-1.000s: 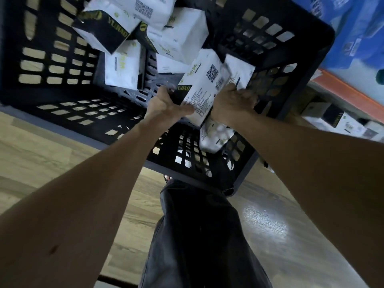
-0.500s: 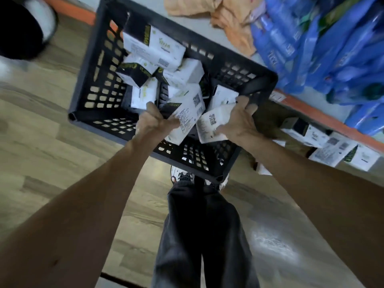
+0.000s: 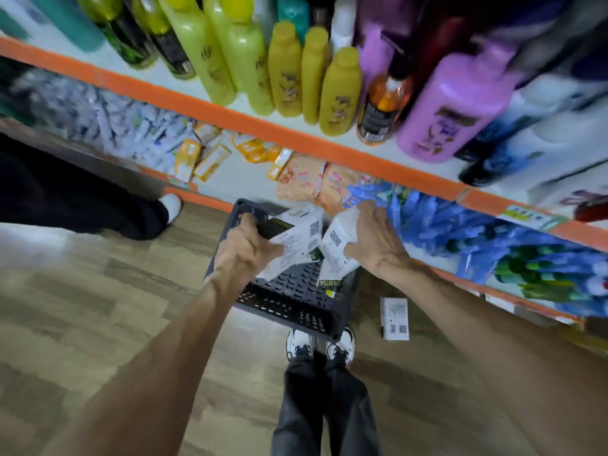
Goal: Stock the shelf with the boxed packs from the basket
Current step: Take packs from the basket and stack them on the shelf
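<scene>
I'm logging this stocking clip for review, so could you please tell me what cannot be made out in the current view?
Head view only:
- Basket contents: hidden by the left hand, the right hand and the boxed packs they hold.
- Pack text: too small and blurred to read.
- Bottles on the upper shelf: tops cut off by the frame edge, labels smeared by blur.
- Lowest shelf, where a lone white box lies nearby: hidden under the right forearm.
</scene>
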